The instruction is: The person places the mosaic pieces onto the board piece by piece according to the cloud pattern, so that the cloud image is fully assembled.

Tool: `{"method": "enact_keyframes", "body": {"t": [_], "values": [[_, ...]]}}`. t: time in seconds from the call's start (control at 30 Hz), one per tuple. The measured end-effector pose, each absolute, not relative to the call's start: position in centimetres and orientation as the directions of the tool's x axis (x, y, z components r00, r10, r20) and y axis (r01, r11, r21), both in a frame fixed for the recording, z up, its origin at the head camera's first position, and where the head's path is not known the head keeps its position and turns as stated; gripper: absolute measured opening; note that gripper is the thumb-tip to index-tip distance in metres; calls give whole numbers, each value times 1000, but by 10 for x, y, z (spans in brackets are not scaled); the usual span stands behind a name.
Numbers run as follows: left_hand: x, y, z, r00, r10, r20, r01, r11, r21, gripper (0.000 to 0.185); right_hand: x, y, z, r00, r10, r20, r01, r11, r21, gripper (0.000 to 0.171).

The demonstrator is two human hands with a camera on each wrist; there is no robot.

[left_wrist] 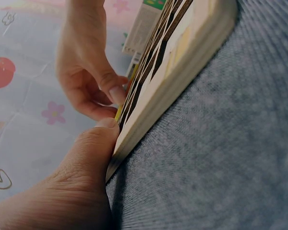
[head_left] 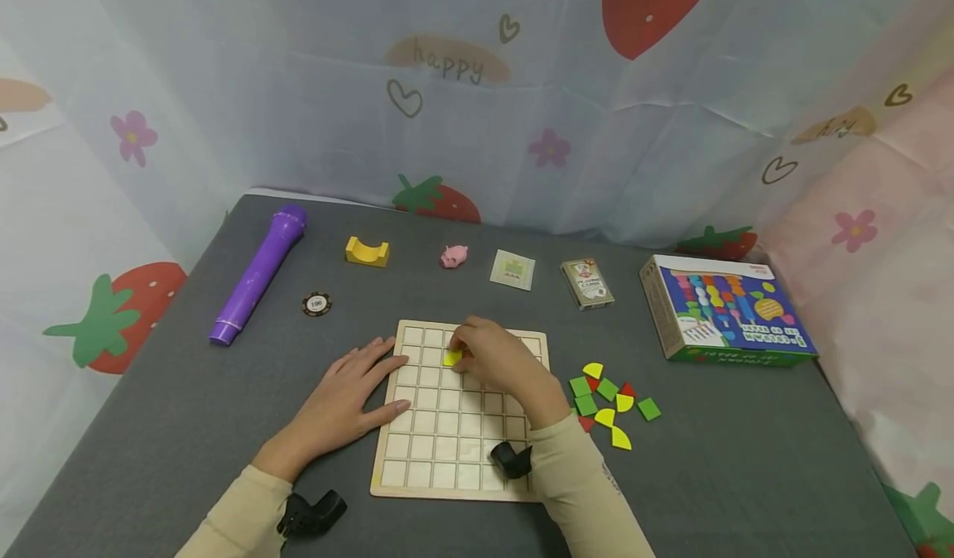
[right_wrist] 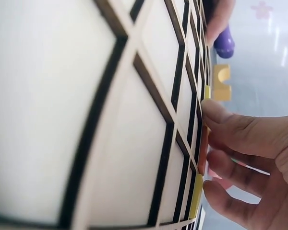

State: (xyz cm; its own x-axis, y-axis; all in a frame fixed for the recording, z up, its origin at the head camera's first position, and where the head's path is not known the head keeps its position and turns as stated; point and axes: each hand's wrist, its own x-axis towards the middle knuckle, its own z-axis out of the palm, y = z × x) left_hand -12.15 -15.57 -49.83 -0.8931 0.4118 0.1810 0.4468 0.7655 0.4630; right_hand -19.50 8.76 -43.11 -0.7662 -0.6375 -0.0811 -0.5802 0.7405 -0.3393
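Backdrop cloth says "happy", and the poker chip reads 100. Right hand pinches a yellow tile on the wooden grid board, upper rows. Left hand lies flat, fingers straight, on the board's left edge.

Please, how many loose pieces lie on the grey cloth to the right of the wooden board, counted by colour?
Yellow pieces: 4
Green pieces: 4
Red pieces: 3
Total: 11
Not counted: the yellow piece that the right hand holds on the board.
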Motion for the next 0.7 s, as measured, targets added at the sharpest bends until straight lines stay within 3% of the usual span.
{"method": "enact_keyframes", "body": {"t": [0.5,0.7], "values": [[-122,-155,-499,-889,412,203,457,760,461,64,-192,93,-428,-773,-629,-88,-564,743,-361,27],[-122,-155,-498,-892,414,183,449,760,470,65,-192,116,-411,-800,-597,-64,-512,734,-447,31]]}}
